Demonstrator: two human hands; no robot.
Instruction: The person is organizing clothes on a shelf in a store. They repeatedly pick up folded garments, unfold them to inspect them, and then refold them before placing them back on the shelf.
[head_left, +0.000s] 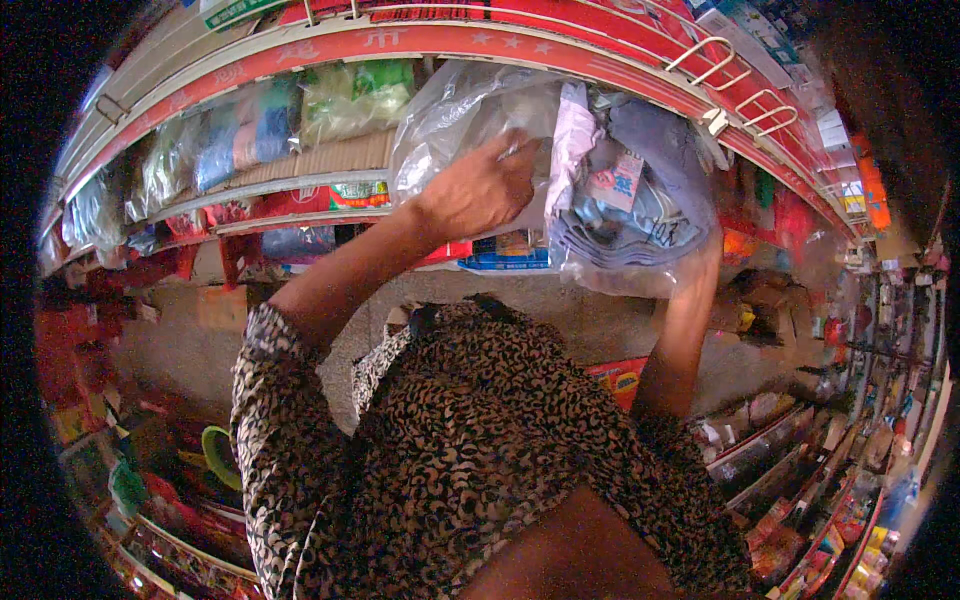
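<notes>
A clear plastic bag (480, 112) spreads across the upper middle of the picture, at the shelf front. My left hand (480, 187) is on the bag's loose part, its fingers curled on the film. In the bag's right part lie folded grey-blue fabric items (652, 157), with a pale pink folded fabric piece (571, 142) beside them and a printed paper tag (619, 180) on top. My right hand (697, 262) supports the bag from below and behind at its right end; its fingers are mostly hidden by the bag.
Just above the bag runs a red shelf strip (442, 39) with wire hooks (701, 60). Bagged fabric items (247, 139) fill the shelf at left. A cardboard box (223, 306) stands below. More stocked shelves (787, 450) are at lower right, and a green ring (219, 457) is at lower left.
</notes>
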